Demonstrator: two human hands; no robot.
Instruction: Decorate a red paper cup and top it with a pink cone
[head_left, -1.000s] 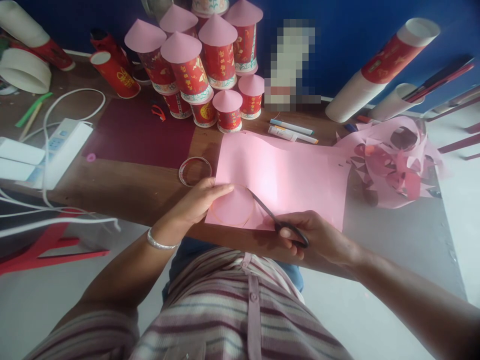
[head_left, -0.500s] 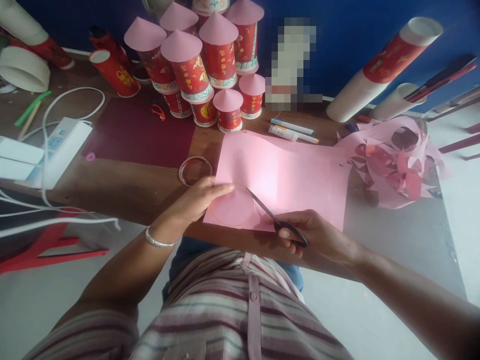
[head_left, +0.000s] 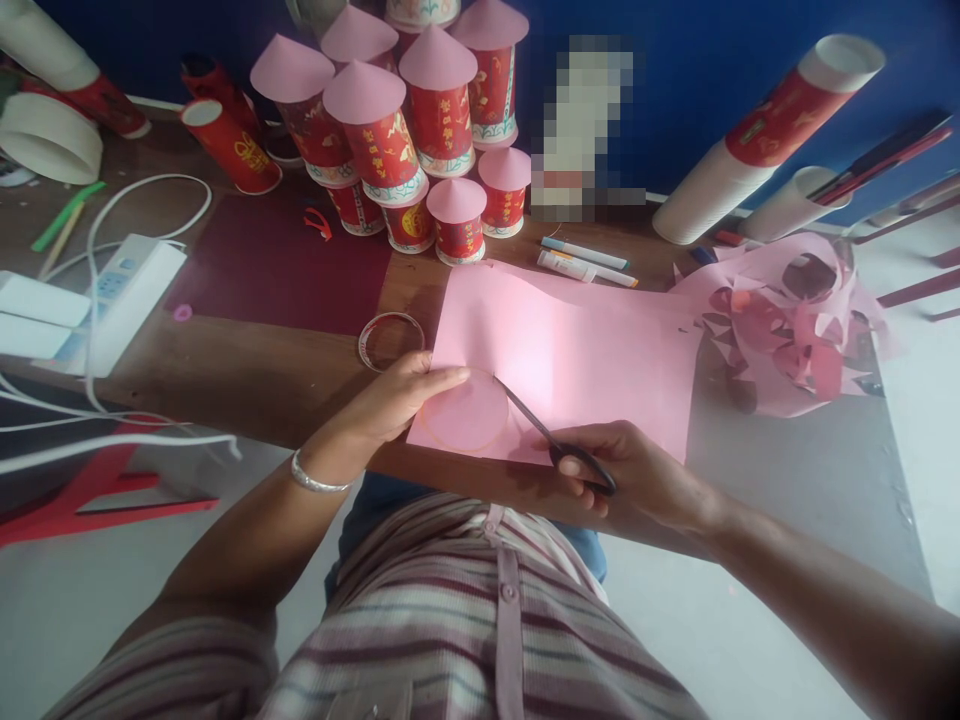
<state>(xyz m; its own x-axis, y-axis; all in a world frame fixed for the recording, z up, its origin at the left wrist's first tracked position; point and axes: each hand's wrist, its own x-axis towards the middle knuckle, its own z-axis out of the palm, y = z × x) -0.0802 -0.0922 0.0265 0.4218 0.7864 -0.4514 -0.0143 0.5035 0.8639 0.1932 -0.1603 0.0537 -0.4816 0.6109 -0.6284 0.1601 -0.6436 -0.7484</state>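
Note:
A large sheet of pink paper [head_left: 615, 370] lies over the table's front part, with a circle outlined in orange near its left corner. My left hand [head_left: 405, 395] pinches the paper's left edge, thumb on top beside the circle and the other fingers mostly underneath. In my right hand [head_left: 619, 465] are dark-handled scissors [head_left: 536, 422], fingers wrapped round the handles. Their blades point up and left, and the tip rests at the paper by the circle's upper right. Just beyond my left hand lies a tape ring [head_left: 391, 342].
Red paper lanterns [head_left: 375, 150] with pink cone tops are stacked at the back. Markers [head_left: 585, 262] lie behind the paper. Pink paper scraps [head_left: 795, 330] are heaped at right. A white power strip [head_left: 124, 300] with cables is at left, beside a dark red sheet [head_left: 292, 270].
Both hands, the scissors and the pink paper look almost unmoved. The view has shifted very slightly.

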